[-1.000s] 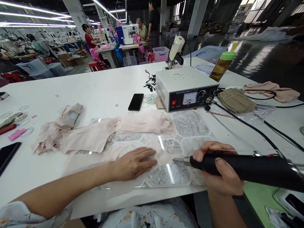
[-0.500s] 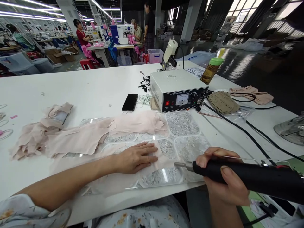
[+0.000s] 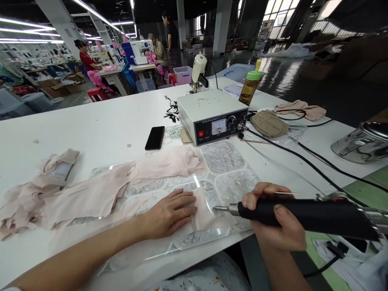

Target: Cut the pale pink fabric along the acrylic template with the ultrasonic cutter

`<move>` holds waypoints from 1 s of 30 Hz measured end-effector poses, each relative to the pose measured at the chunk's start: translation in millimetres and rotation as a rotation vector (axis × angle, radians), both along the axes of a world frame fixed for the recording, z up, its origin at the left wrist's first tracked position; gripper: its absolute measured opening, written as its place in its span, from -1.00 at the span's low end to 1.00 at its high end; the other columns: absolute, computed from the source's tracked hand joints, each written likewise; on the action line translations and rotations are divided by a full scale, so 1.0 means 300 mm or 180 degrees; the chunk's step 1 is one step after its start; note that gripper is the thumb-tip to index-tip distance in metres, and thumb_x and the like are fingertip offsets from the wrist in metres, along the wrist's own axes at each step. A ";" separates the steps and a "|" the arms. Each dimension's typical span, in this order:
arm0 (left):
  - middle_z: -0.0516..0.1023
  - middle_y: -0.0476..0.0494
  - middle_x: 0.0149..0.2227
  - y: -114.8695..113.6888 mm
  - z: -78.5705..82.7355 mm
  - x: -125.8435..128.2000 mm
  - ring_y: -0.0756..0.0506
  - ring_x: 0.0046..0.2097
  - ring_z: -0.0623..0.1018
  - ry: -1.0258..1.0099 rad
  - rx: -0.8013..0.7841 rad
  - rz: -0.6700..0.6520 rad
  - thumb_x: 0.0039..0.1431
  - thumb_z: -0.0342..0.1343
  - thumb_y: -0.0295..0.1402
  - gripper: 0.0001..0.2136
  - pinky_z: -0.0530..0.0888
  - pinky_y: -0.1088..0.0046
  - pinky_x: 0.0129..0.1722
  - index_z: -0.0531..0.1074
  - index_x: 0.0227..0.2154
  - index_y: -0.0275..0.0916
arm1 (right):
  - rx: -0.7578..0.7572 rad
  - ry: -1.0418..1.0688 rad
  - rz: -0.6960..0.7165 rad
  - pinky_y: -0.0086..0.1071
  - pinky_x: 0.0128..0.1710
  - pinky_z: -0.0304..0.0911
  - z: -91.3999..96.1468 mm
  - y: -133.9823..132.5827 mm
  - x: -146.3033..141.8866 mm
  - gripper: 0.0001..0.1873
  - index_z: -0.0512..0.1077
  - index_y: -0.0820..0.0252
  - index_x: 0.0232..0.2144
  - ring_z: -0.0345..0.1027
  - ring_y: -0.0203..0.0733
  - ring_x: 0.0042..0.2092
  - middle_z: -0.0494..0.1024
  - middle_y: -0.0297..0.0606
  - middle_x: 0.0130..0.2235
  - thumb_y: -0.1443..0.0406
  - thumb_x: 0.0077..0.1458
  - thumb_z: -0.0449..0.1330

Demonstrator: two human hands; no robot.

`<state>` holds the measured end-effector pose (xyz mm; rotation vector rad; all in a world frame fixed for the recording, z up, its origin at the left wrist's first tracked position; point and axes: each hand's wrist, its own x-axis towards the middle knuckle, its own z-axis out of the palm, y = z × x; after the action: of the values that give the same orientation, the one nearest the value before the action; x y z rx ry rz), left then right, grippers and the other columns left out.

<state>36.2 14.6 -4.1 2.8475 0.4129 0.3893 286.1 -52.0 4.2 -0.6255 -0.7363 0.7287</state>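
Note:
My left hand [image 3: 169, 214] lies flat, fingers stretched out, on a thin pale pink fabric piece [image 3: 202, 208]. Under the fabric is a clear-topped board [image 3: 232, 184] with grey patterned panels. My right hand [image 3: 277, 226] is wrapped round a thick black ultrasonic hand tool [image 3: 312, 218] with a cable. Its narrow metal tip [image 3: 221, 208] points left, by the fabric's upper right edge; whether it touches is hard to tell. Beyond my left hand lie stacked pale pink fabric strips [image 3: 166, 163] and more strips [image 3: 87, 198].
Behind the board stand a control box [image 3: 218, 121] with a dial and a phone [image 3: 154, 138]. Black cables [image 3: 291, 151] run across the right side, near brown card pieces [image 3: 269, 126] and a glass jar [image 3: 359, 145]. A crumpled fabric pile [image 3: 39, 188] lies left. Co-workers sit at sewing machines behind.
The camera view has turned right, so the scene sits further left. The fabric's corner now reaches right past the tool tip. Both hands keep their hold.

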 end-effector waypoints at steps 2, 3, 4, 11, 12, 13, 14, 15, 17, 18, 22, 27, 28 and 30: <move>0.42 -0.27 0.14 0.009 0.008 -0.001 -0.19 0.21 0.38 0.0059 -0.0015 0.0102 0.40 -0.09 -0.37 -0.70 0.30 0.10 0.24 0.37 0.10 -0.26 | 0.0034 0.0087 -0.0115 -0.33 -0.55 0.30 -0.017 0.021 -0.009 -0.83 0.47 0.19 -0.37 0.33 -0.33 -0.57 0.42 -0.30 -0.38 0.28 -0.06 0.15; 0.41 -0.27 0.14 0.013 0.009 -0.001 -0.19 0.21 0.38 0.0080 -0.0009 0.0131 0.40 -0.10 -0.37 -0.70 0.31 0.09 0.24 0.36 0.11 -0.26 | 0.0044 0.0132 -0.0156 -0.33 -0.56 0.30 -0.024 0.029 -0.014 -0.83 0.47 0.18 -0.37 0.33 -0.33 -0.57 0.42 -0.30 -0.38 0.28 -0.06 0.14; 0.41 -0.28 0.15 0.015 0.010 0.000 -0.20 0.21 0.38 0.0101 0.0005 0.0135 0.40 -0.10 -0.36 -0.69 0.31 0.08 0.24 0.36 0.11 -0.26 | 0.0053 0.0170 -0.0182 -0.34 -0.56 0.29 -0.030 0.036 -0.018 -0.83 0.46 0.18 -0.38 0.33 -0.34 -0.58 0.42 -0.31 -0.38 0.27 -0.06 0.13; 0.41 -0.28 0.15 0.022 0.008 0.004 -0.19 0.20 0.39 0.0149 0.0059 0.0076 0.39 -0.10 -0.38 -0.69 0.31 0.10 0.24 0.35 0.12 -0.27 | -0.0003 0.0268 -0.0106 -0.34 -0.55 0.30 -0.042 0.072 -0.045 -0.84 0.45 0.16 -0.37 0.34 -0.33 -0.58 0.43 -0.32 -0.38 0.26 -0.05 0.14; 0.41 -0.27 0.15 0.024 0.010 0.004 -0.19 0.20 0.39 0.0158 0.0056 0.0079 0.39 -0.10 -0.38 -0.69 0.32 0.10 0.24 0.35 0.12 -0.27 | -0.0014 0.0264 -0.0079 -0.34 -0.55 0.30 -0.043 0.077 -0.048 -0.85 0.45 0.16 -0.37 0.34 -0.32 -0.58 0.43 -0.32 -0.39 0.26 -0.04 0.15; 0.42 -0.26 0.14 0.025 0.013 0.004 -0.19 0.20 0.39 0.0170 0.0051 0.0082 0.39 -0.10 -0.39 -0.69 0.32 0.11 0.23 0.35 0.11 -0.27 | -0.0027 0.0261 -0.0054 -0.34 -0.55 0.30 -0.044 0.081 -0.050 -0.85 0.45 0.15 -0.37 0.34 -0.32 -0.58 0.43 -0.32 -0.39 0.26 -0.04 0.15; 0.42 -0.26 0.14 0.027 0.016 0.004 -0.19 0.20 0.39 0.0188 0.0048 0.0081 0.39 -0.10 -0.39 -0.70 0.32 0.11 0.24 0.35 0.11 -0.27 | -0.0038 0.0260 -0.0041 -0.34 -0.55 0.30 -0.045 0.085 -0.053 -0.86 0.45 0.15 -0.37 0.33 -0.33 -0.58 0.43 -0.33 -0.39 0.26 -0.04 0.15; 0.42 -0.25 0.14 0.028 0.017 0.005 -0.18 0.20 0.39 0.0205 0.0049 0.0079 0.39 -0.09 -0.40 -0.70 0.32 0.11 0.24 0.35 0.11 -0.28 | -0.0048 0.0262 -0.0039 -0.35 -0.55 0.29 -0.046 0.088 -0.055 -0.86 0.45 0.14 -0.37 0.33 -0.33 -0.58 0.43 -0.33 -0.39 0.26 -0.04 0.15; 0.42 -0.25 0.14 0.033 0.018 0.008 -0.17 0.21 0.39 0.0215 0.0055 0.0070 0.39 -0.09 -0.42 -0.70 0.31 0.13 0.24 0.35 0.10 -0.28 | -0.0075 0.0275 -0.0059 -0.35 -0.53 0.30 -0.047 0.093 -0.059 -0.86 0.45 0.13 -0.36 0.33 -0.34 -0.58 0.43 -0.33 -0.37 0.26 -0.03 0.14; 0.42 -0.25 0.15 0.036 0.017 0.010 -0.17 0.21 0.38 0.0196 0.0065 0.0058 0.38 -0.09 -0.43 -0.71 0.30 0.14 0.25 0.35 0.10 -0.29 | -0.0093 0.0282 -0.0071 -0.35 -0.52 0.30 -0.048 0.095 -0.061 -0.86 0.45 0.13 -0.36 0.33 -0.35 -0.57 0.43 -0.34 -0.37 0.26 -0.02 0.14; 0.37 -0.23 0.19 0.055 0.007 0.024 -0.15 0.26 0.31 0.0046 0.0068 0.0043 0.36 -0.09 -0.47 -0.77 0.24 0.21 0.29 0.41 -0.04 -0.30 | -0.0220 0.0281 -0.0091 -0.33 -0.47 0.30 -0.048 0.099 -0.069 -0.88 0.43 0.14 -0.36 0.34 -0.35 -0.54 0.40 -0.34 -0.34 0.28 0.00 0.13; 0.31 -0.22 0.23 0.088 0.002 0.038 -0.17 0.33 0.18 0.0146 -0.0069 -0.0172 0.31 -0.11 -0.52 -0.80 0.14 0.17 0.34 0.38 -0.11 -0.31 | -0.0350 0.0241 -0.0066 -0.33 -0.47 0.28 -0.052 0.098 -0.077 -0.87 0.43 0.14 -0.35 0.33 -0.35 -0.53 0.39 -0.34 -0.33 0.27 0.01 0.13; 0.31 -0.22 0.23 0.093 0.002 0.040 -0.18 0.33 0.16 0.0185 -0.0094 -0.0220 0.31 -0.12 -0.52 -0.81 0.13 0.16 0.34 0.37 -0.13 -0.31 | -0.0361 0.0235 -0.0063 -0.33 -0.48 0.28 -0.052 0.098 -0.079 -0.87 0.43 0.14 -0.35 0.33 -0.36 -0.53 0.39 -0.34 -0.33 0.26 0.01 0.13; 0.29 -0.20 0.24 0.099 0.001 0.043 -0.19 0.34 0.13 0.0240 -0.0110 -0.0295 0.30 -0.12 -0.52 -0.83 0.09 0.17 0.35 0.36 -0.18 -0.31 | -0.0373 0.0222 -0.0047 -0.33 -0.49 0.29 -0.051 0.096 -0.082 -0.86 0.43 0.14 -0.34 0.33 -0.35 -0.54 0.39 -0.34 -0.34 0.25 0.02 0.13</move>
<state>48.9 44.3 -3.8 2.8415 0.2970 0.2556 261.5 -23.0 -11.1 -0.7077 -0.6274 0.7803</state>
